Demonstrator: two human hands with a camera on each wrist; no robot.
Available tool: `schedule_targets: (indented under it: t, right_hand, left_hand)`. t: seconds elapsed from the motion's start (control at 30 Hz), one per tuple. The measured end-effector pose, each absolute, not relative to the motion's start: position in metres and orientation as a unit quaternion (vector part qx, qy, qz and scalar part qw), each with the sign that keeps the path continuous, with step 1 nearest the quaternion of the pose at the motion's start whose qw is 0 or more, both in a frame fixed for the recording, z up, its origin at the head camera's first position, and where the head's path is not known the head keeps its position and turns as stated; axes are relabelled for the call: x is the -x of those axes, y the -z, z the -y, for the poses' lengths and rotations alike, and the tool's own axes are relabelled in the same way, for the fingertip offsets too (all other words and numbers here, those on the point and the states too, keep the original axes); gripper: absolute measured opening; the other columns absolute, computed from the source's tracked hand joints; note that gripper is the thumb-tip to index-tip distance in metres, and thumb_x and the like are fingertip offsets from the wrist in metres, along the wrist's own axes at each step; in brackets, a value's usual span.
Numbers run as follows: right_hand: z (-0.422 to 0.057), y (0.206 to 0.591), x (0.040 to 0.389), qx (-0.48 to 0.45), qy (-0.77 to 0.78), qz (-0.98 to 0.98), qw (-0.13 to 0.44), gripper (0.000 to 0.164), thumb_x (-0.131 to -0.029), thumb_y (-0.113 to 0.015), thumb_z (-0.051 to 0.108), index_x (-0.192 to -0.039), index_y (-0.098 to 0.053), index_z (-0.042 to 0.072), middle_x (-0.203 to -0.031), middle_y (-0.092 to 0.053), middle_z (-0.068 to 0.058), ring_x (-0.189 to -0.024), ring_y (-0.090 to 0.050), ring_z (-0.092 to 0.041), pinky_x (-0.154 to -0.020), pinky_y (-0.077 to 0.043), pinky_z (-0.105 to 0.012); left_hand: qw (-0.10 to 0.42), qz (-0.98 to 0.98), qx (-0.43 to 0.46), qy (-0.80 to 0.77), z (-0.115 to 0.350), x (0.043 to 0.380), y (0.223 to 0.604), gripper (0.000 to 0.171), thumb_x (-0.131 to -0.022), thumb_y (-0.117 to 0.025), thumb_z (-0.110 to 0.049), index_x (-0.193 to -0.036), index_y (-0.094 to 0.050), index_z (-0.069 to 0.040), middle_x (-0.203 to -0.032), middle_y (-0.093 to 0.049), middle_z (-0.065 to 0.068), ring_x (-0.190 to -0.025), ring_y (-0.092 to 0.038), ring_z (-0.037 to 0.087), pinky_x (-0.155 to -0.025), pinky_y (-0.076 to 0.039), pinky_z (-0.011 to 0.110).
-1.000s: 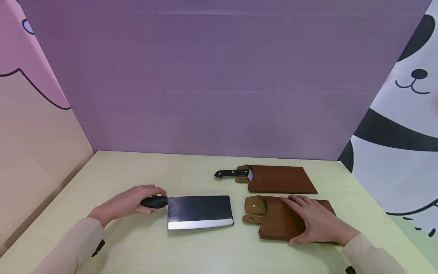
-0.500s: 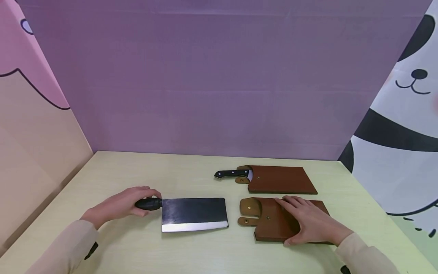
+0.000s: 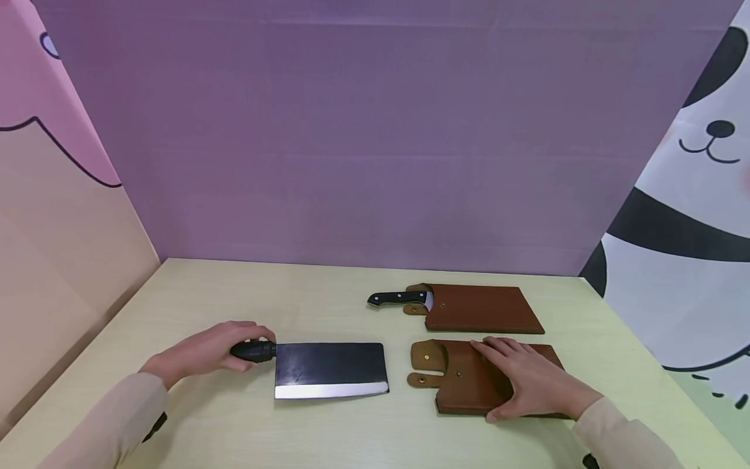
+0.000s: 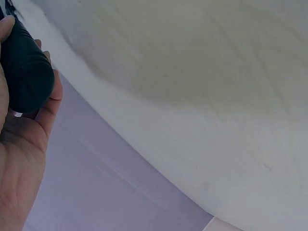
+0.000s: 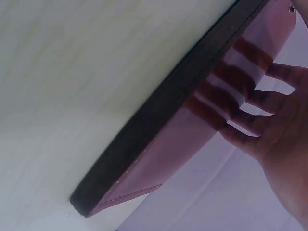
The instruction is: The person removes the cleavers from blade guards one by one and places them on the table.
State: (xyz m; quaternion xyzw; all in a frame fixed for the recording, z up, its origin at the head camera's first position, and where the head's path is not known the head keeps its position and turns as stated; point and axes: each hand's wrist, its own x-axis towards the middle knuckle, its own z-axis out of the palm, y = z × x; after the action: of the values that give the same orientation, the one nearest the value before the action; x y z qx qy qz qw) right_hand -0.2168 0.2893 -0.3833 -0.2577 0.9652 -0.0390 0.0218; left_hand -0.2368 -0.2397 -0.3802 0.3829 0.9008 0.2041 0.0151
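Observation:
On the left, my left hand (image 3: 202,354) grips a cleaver (image 3: 329,370) by its black handle (image 3: 253,351). The broad dark blade points right, its bright edge facing me. In the left wrist view, fingers and thumb wrap the handle (image 4: 28,72). My right hand (image 3: 530,381) spans a brown leather knife sheath (image 3: 469,384), fingers at the far edge and thumb at the near edge. That sheath's flap (image 3: 428,355) and strap (image 3: 425,380) lie unfastened toward the blade. In the right wrist view, the fingertips touch the edge of the sheath (image 5: 173,130).
Behind the near sheath lies a second brown leather sheath (image 3: 480,309) holding a knife, whose black riveted handle (image 3: 398,298) sticks out left. All stands on a pale wooden table (image 3: 263,293). A purple cloth wall (image 3: 375,143) rises at its back edge.
Both hands have shifted slightly left and toward me, taking the cleaver and the near sheath along. Over the last half second they barely move. The back sheath keeps its place.

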Motion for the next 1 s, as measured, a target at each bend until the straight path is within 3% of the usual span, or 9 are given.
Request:
schedule_targets:
  t: [0.73,1.0]
  right_hand:
    - [-0.287,0.378,0.219,0.253,0.063,-0.964,0.062,0.11,-0.055,-0.068,0.072,-0.141,-0.032,0.014,-0.141,-0.035,-0.02,-0.126,-0.033,-0.045,-0.093,-0.028,-0.068]
    - [-0.287,0.379,0.22,0.248,0.074,-0.963,0.073,0.11,-0.054,-0.069,0.07,-0.141,-0.031,0.014,-0.141,-0.034,-0.021,-0.127,-0.032,-0.045,-0.094,-0.026,-0.068]
  left_hand:
    - [0.014,-0.918,-0.368,-0.148,0.241,0.243,0.392,0.045,-0.078,-0.069,-0.018,-0.119,-0.054,-0.027,-0.112,-0.056,-0.014,-0.1,-0.054,0.008,-0.085,-0.046,0.031]
    - [0.009,-0.919,-0.367,-0.14,0.24,0.242,0.39,0.045,-0.077,-0.07,-0.02,-0.118,-0.054,-0.03,-0.102,-0.052,-0.016,-0.092,-0.052,0.005,-0.079,-0.046,0.027]
